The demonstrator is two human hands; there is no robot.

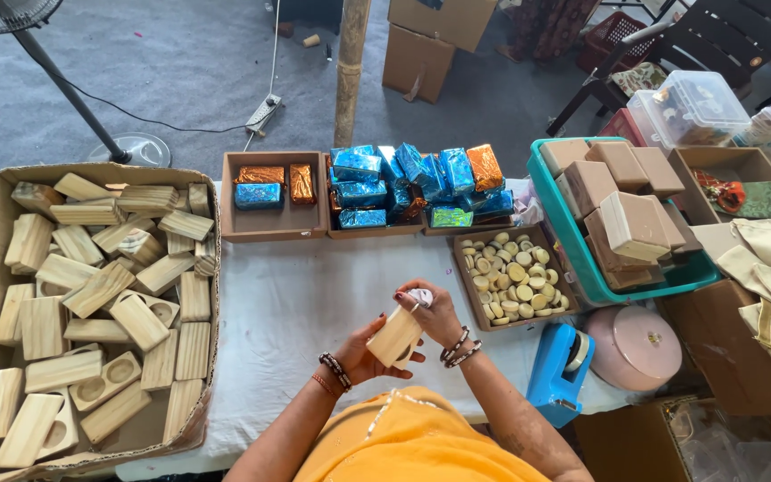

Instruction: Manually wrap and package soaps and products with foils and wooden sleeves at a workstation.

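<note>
My left hand [365, 351] grips a small pale wooden block [394, 337] from below, tilted upward. My right hand [435, 312] presses on the block's top end, its fingers pinching a small whitish piece [418, 296] against it. Both hands hover over the white cloth table [287, 303], close to my orange-clad body. Beaded bracelets circle both wrists.
A big carton of wooden blocks [91, 295] fills the left. Behind are a brown box with foil-wrapped packs [271, 192], blue foil packs [412, 183], a tray of round pale discs [510, 277], a teal crate of brown boxes [617, 214], a blue tape dispenser [559, 370] and a pink round tin [635, 346].
</note>
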